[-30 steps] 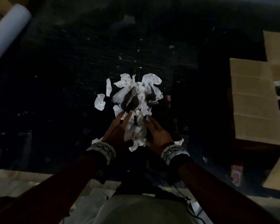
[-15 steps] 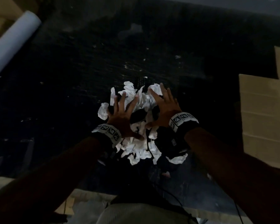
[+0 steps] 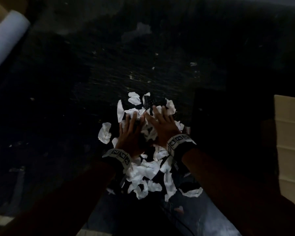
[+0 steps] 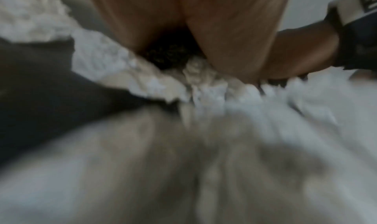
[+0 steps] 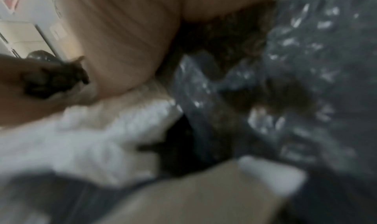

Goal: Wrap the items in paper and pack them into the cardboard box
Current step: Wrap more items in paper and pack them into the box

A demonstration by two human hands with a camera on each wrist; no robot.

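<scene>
White crumpled paper is being pressed down by the left hand and right hand, fingers outstretched, nothing being gripped. Being light and springy, it is probably best gathered from the edges.

A white roll lies slanted at the upper left of the head view, on a dark, scuffed surface flecked with pale specks. A small reddish scrap sits on that surface toward the lower right.
</scene>
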